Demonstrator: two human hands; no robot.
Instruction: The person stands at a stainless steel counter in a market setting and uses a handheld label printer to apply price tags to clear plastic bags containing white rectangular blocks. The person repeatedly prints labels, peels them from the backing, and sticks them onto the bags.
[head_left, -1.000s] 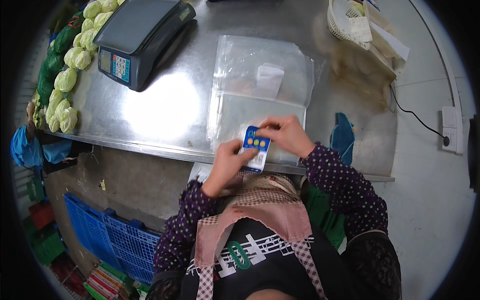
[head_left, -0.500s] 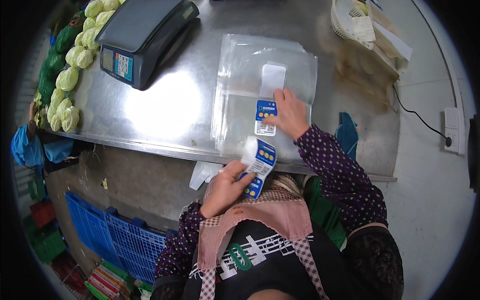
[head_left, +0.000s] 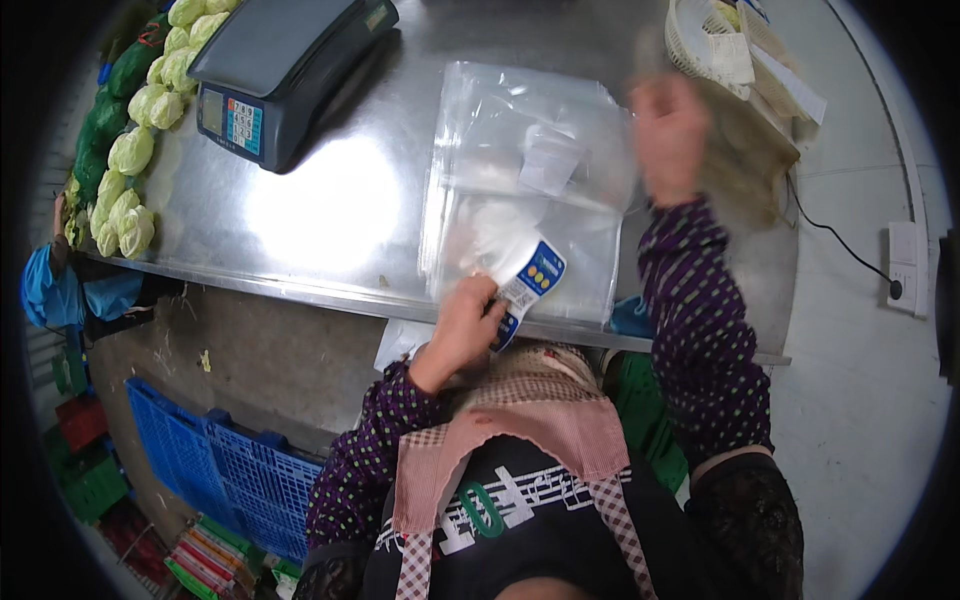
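My left hand (head_left: 463, 325) is closed on a strip of blue-and-white printed labels (head_left: 543, 268), just above the table's near edge. Under the strip lies a stack of clear plastic bags (head_left: 500, 130), with a white paper slip (head_left: 549, 165) showing through near its middle. My right hand (head_left: 670, 140) is at the stack's right edge, smeared by motion. Whether its fingers hold anything is not clear. Part of a blue cloth (head_left: 629, 317) shows beside my right sleeve.
A dark grey scale (head_left: 262, 75) stands on the metal table (head_left: 190, 215) at the left. Cabbages (head_left: 130, 150) line the left edge. White baskets (head_left: 690, 45) and a brown sack (head_left: 750, 150) lie at the far right. Blue plastic pallets (head_left: 235, 470) stand below the table; a person in blue (head_left: 60, 285) is at far left.
My right hand has moved away from the label on the bags, up and to the right. My left hand has carried the label strip forward over the bags. The lone label no longer shows.
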